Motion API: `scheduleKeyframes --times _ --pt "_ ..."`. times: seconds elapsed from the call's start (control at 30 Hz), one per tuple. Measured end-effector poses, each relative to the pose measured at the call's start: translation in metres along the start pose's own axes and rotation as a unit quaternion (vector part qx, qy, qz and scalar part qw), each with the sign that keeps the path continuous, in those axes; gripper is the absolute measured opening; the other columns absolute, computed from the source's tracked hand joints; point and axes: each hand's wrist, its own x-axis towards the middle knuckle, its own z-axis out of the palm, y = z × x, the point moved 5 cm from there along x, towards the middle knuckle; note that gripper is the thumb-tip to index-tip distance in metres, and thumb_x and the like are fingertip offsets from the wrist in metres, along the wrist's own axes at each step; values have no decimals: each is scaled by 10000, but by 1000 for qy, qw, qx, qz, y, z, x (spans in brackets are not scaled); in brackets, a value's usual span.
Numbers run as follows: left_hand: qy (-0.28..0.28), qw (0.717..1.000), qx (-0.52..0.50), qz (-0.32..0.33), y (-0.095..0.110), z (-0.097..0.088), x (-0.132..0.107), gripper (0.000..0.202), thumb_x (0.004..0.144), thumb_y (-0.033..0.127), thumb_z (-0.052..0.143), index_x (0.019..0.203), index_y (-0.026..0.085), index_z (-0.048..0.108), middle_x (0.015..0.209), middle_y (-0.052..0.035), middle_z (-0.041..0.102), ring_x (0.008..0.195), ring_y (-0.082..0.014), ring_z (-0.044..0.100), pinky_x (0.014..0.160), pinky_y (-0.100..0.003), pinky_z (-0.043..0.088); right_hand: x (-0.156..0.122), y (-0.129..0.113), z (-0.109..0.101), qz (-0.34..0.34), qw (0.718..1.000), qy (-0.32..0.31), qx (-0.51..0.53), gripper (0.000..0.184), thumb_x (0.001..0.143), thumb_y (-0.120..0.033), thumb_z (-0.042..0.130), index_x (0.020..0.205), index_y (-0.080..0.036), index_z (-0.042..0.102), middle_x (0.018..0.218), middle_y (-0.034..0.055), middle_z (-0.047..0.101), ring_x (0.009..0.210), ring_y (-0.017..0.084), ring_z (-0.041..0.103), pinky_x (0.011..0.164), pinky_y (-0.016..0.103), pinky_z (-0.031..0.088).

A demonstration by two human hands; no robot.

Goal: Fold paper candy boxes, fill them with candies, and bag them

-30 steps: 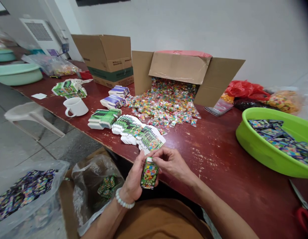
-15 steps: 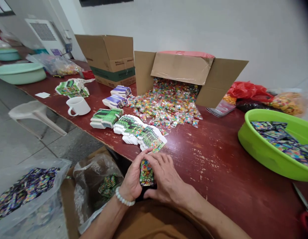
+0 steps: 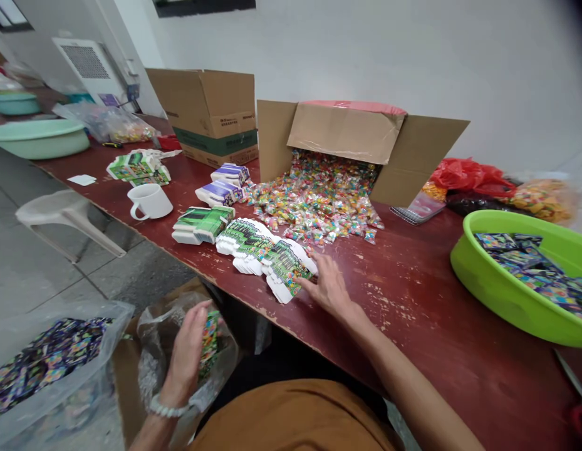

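Observation:
My left hand (image 3: 187,347) is low on the left, over a clear plastic bag (image 3: 152,357) set in a carton. Its fingers stretch out, slightly blurred. A small printed green packet (image 3: 210,332) shows beside the palm; whether they touch is unclear. On the table, my right hand (image 3: 331,285) reaches the near right end of a fanned row of flat green-and-white printed cartons (image 3: 281,266). Thumb and fingers are apart there, the thumb over the printed face. More green cartons (image 3: 203,224) lie stacked behind the row.
Small bags of coloured candy (image 3: 319,200) spill from a tipped cardboard box (image 3: 342,131). A green basin (image 3: 502,294) of dark packets stands right, near scissors (image 3: 570,376). A white mug (image 3: 150,202) and purple cartons (image 3: 220,193) sit left. Below is a bag of purple packets (image 3: 56,351).
Both hands were together around a small printed green box. They have parted: the left swung down-left over the plastic bag, the right moved up to the fanned cartons.

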Motion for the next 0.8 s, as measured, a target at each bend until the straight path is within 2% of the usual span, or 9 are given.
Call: scheduleKeyframes --times 0.1,0.2,0.3,0.4,0.53,0.6,0.7,0.73,0.8 --pt "75 985 157 0 -22 -40 18 644 789 613 502 1274 191 477 1154 -112 570 1080 -297 548 993 -466 393 8 28 5 51 995 -19 -79 660 765 -548 671 1281 -176 495 1218 170 519 1090 335 484 875 463 409" --pt "72 984 161 17 -26 -45 24 659 793 594 493 1303 179 448 1209 -131 545 1146 -302 516 1025 -464 371 6 33 13 67 991 -29 -108 625 741 -615 654 1211 -219 544 1199 136 533 1063 330 475 842 453 391" --pt "45 983 150 97 -9 -19 21 563 815 537 514 1262 196 488 1251 -120 551 1161 -277 523 1014 -429 393 2 34 16 115 991 5 -63 590 703 -584 691 1147 -219 561 1145 113 547 1058 321 466 863 455 363" --pt "26 965 161 203 21 20 13 478 843 456 518 1251 207 509 1267 -105 564 1160 -261 531 1005 -425 404 1 41 14 176 978 44 101 519 620 -486 760 1018 -201 588 1061 94 562 1040 309 471 884 442 353" --pt "-18 938 160 309 68 64 2 401 858 367 534 1229 213 549 1248 -93 590 1178 -250 525 1054 -423 361 6 42 2 191 940 7 281 333 703 -495 652 817 -191 574 816 38 601 784 210 545 739 345 427" --pt "-89 943 121 296 86 79 -1 420 849 376 562 1235 212 554 1232 -98 610 1154 -255 551 1025 -411 394 7 33 -11 178 931 -26 318 337 723 -519 630 780 -193 568 746 13 606 698 173 549 680 306 440" --pt "-294 943 13 155 94 103 -9 436 848 421 577 1233 216 564 1180 -98 652 1082 -256 607 933 -379 461 5 8 -33 142 902 -78 401 319 724 -482 690 800 -193 579 766 -1 618 704 143 556 693 279 446" --pt "-379 921 -30 87 93 113 -17 429 844 441 578 1201 203 585 1145 -106 669 1043 -261 630 898 -376 478 4 -3 -38 124 889 -99 429 300 736 -458 702 811 -193 585 774 -6 616 711 135 555 701 271 446" --pt "-527 842 -113 -41 87 130 -37 441 803 476 618 1111 161 625 1041 -131 701 920 -276 678 820 -387 505 2 -23 -46 88 865 -141 473 259 767 -415 709 829 -191 597 778 -15 603 715 119 549 706 255 443"
